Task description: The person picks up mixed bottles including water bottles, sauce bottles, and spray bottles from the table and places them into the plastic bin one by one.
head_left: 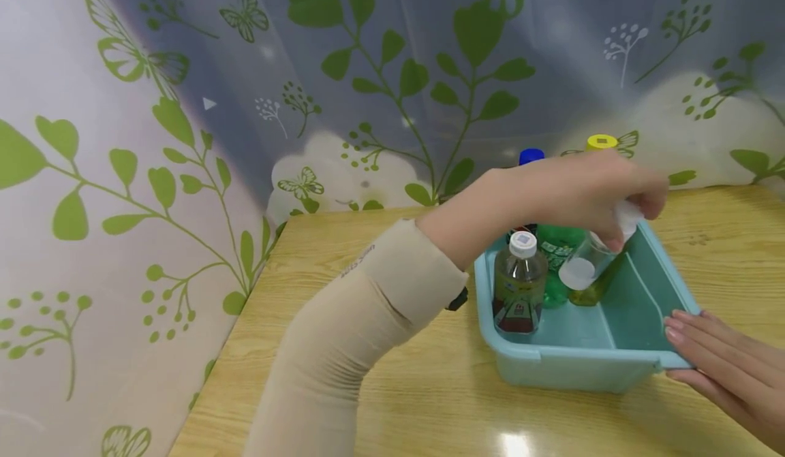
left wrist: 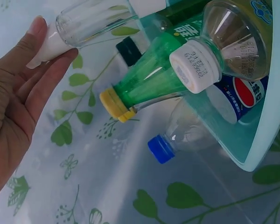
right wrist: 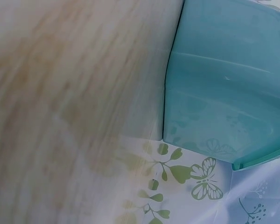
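Observation:
My left hand (head_left: 597, 181) reaches over the pale blue bin (head_left: 576, 358) and holds a clear, narrow bottle (head_left: 585, 264) by its white top. In the left wrist view, thumb and fingers pinch that white top (left wrist: 51, 45), and the bottle's clear body extends into the bin. Close by stand a green bottle with a yellow cap (left wrist: 113, 105) and a white-capped bottle with brown contents (head_left: 520, 290). Straight fingers of my right hand (head_left: 730, 365) rest against the bin's near right corner. The right wrist view shows the bin's outer wall (right wrist: 219, 93) but no hand.
A blue-capped bottle (head_left: 531, 157) and a dark blue labelled bottle (left wrist: 235, 98) also stand in the bin. Under it is a wooden table (head_left: 429, 389). A leaf-patterned cloth (head_left: 380, 96) hangs behind and to the left.

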`<state>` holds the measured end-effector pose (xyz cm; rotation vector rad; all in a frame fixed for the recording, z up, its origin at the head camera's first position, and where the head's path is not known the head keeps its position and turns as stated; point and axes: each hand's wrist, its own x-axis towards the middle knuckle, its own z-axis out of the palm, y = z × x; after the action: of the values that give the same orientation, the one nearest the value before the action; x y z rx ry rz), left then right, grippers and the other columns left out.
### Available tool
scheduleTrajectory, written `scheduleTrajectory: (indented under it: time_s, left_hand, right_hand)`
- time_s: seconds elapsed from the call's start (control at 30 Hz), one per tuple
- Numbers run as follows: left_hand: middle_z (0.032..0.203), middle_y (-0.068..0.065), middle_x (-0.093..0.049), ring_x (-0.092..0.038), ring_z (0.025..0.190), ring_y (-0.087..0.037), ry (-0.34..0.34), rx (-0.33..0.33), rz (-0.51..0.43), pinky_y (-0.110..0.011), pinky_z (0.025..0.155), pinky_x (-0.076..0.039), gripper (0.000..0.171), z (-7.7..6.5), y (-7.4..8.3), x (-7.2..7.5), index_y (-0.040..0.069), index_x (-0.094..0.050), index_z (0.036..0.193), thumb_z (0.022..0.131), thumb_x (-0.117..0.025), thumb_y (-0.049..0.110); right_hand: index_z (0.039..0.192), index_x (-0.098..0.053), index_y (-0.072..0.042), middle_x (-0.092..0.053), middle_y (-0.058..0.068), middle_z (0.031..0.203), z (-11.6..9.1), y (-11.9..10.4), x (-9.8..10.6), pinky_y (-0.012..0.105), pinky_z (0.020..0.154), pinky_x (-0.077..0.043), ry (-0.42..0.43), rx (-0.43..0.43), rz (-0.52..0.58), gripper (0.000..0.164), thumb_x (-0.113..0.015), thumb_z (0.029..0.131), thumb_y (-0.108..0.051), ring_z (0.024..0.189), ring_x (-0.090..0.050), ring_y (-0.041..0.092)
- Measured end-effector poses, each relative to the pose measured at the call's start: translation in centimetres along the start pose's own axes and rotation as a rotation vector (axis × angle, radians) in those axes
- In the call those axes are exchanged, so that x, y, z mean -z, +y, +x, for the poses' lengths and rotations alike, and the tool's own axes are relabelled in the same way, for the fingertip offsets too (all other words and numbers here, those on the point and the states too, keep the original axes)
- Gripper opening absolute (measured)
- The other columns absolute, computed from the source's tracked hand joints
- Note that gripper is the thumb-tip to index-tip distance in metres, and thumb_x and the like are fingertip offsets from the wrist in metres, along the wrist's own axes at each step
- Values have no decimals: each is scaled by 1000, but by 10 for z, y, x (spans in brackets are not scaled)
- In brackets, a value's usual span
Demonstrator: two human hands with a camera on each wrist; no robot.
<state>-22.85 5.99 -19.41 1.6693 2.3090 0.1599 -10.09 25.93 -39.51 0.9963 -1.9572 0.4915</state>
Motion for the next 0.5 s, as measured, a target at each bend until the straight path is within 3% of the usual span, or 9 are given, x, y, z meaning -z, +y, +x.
scheduleTrajectory:
  time_s: [0.17,0.33,0.5]
  left_hand:
    - [95,5,-45,-37,85,-7,-102,47,22,-15,73,-30,24,15,1,-3,14,-50,100,86,-69,8]
    - [96,7,-49,-38,82,-6,-185,87,94,-16,74,-33,16,26,3,-5,17,-55,103,91,-61,8]
    - [93,9,-54,-39,78,-5,-229,96,180,-16,73,-35,19,38,7,-11,19,-62,98,90,-57,2]
  right_hand:
    - [110,-66,11,-66,22,113,0,3,-4,23,108,-32,53,30,32,49,-49,98,-33,125,-51,15]
    - [107,-67,12,-67,23,109,-1,8,-9,24,107,-35,110,52,58,47,-52,97,-31,122,-54,17]
    - [107,-67,12,-67,23,109,0,9,-10,25,107,-35,132,59,69,46,-53,97,-31,122,-55,18]
